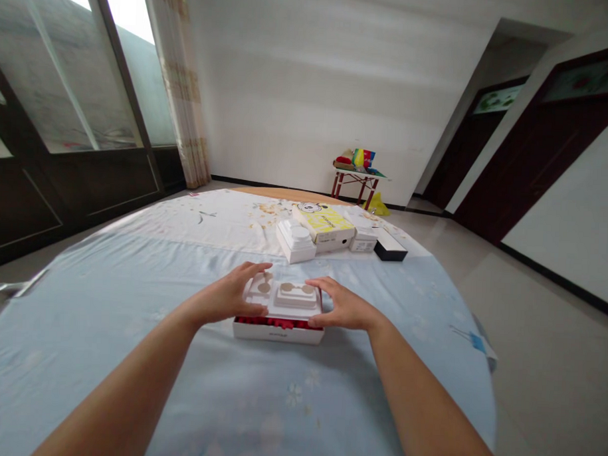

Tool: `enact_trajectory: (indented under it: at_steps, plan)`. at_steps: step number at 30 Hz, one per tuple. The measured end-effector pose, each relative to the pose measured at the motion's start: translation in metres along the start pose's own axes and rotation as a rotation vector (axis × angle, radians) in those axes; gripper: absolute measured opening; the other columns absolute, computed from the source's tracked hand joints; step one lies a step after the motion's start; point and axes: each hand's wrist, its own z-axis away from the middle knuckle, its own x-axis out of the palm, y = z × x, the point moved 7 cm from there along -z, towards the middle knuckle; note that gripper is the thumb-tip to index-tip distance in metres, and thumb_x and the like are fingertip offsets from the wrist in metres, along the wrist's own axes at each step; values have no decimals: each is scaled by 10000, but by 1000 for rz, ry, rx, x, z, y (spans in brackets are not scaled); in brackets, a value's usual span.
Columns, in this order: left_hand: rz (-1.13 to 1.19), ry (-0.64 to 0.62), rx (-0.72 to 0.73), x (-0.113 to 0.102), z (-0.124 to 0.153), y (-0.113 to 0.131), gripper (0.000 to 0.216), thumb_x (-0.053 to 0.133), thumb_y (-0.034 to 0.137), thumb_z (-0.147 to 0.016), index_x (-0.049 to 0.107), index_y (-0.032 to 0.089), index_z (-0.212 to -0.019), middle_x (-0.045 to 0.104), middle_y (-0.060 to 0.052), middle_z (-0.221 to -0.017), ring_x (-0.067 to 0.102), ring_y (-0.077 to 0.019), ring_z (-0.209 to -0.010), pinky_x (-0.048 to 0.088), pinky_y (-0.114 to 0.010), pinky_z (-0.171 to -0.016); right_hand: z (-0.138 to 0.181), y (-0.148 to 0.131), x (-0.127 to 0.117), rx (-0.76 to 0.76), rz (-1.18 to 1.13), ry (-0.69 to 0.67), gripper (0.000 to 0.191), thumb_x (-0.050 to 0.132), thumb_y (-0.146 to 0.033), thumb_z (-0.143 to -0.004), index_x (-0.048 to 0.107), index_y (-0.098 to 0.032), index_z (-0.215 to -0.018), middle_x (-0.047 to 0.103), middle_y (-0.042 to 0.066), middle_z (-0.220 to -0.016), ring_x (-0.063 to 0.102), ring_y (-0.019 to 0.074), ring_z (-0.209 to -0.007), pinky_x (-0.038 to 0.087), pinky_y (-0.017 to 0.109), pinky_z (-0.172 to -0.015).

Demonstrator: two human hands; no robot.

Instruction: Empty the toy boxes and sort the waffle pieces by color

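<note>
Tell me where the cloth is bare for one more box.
The cloth is bare left of the left hand, right of the right hand, and on your side of the near box. The left patch looks widest. It is crowded between the hands, with the tray above that box, and behind, where the white boxes, yellow box and black box stand close.

white tray [296, 301], red contents [281, 324]

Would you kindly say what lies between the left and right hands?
In the head view, a white molded tray lies between the left hand and right hand, above red material in a white box.
</note>
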Motion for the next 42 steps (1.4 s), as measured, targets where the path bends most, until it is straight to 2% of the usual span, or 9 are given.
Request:
enact_trajectory:
  at_steps: [5,9,16,24,27,31,34,39,42]
  plan:
    - [-96,-30,16,5,5,7,898,645,509,-610,288,245,-1390,398,-111,-1349,429,-270,-1199,338,-386,-998,-1,-3,-1,1,8,9,791,752,-440,-592,453,-206,-1286,462,92,-1265,434,241,-1183,310,379,-1036]
    - [-267,12,29,18,5,18,1030,648,597,-552,217,249,-1420,291,-146,-1440,280,-335,-1297,242,-487,-1029,-2,0,-2,21,2,16,766,756,-429,-590,468,-205,-1263,482,87,-1226,462,233,-1146,334,371,-1013]
    - [-351,60,-19,33,0,23,1006,584,637,-598,189,232,-1430,274,-157,-1452,239,-344,-1314,223,-513,-1026,-2,0,-3,26,7,24,751,752,-433,-595,473,-197,-1251,500,84,-1199,476,222,-1120,353,361,-992]
    - [-297,69,-53,31,2,17,965,570,596,-645,156,227,-1435,276,-156,-1437,284,-330,-1290,279,-492,-1010,-2,-1,-4,15,14,14,745,758,-438,-585,482,-209,-1239,495,77,-1193,481,219,-1114,354,359,-992]
    - [-280,55,-45,28,2,16,1019,617,588,-600,162,220,-1434,264,-162,-1441,289,-339,-1287,288,-493,-1010,-2,-1,-3,8,12,6,757,760,-448,-580,479,-215,-1243,485,77,-1207,468,222,-1131,344,363,-1003]
    - [-205,-12,0,20,3,12,1091,672,544,-553,126,225,-1442,285,-146,-1442,300,-307,-1295,288,-447,-1032,-2,-1,-2,4,15,-9,758,753,-460,-585,476,-207,-1244,473,82,-1220,454,220,-1145,333,363,-1014]
    - [-186,-64,-37,11,6,2,1112,687,512,-541,122,190,-1444,270,-143,-1460,264,-290,-1322,263,-410,-1057,-1,-1,-2,5,22,-27,774,760,-469,-570,478,-205,-1240,473,81,-1214,453,219,-1144,332,361,-1016]
    - [-128,-167,-131,6,10,-10,1036,680,470,-571,190,160,-1430,295,-123,-1462,313,-255,-1309,253,-339,-1071,0,0,-3,15,23,-36,778,772,-475,-546,491,-215,-1224,473,74,-1204,455,225,-1140,337,368,-1011]
    - [-98,-171,-135,4,10,-10,984,670,488,-585,239,175,-1412,309,-111,-1459,344,-254,-1293,280,-332,-1057,0,-2,-4,11,7,-24,769,774,-461,-547,494,-217,-1221,474,70,-1194,466,223,-1127,344,367,-1004]
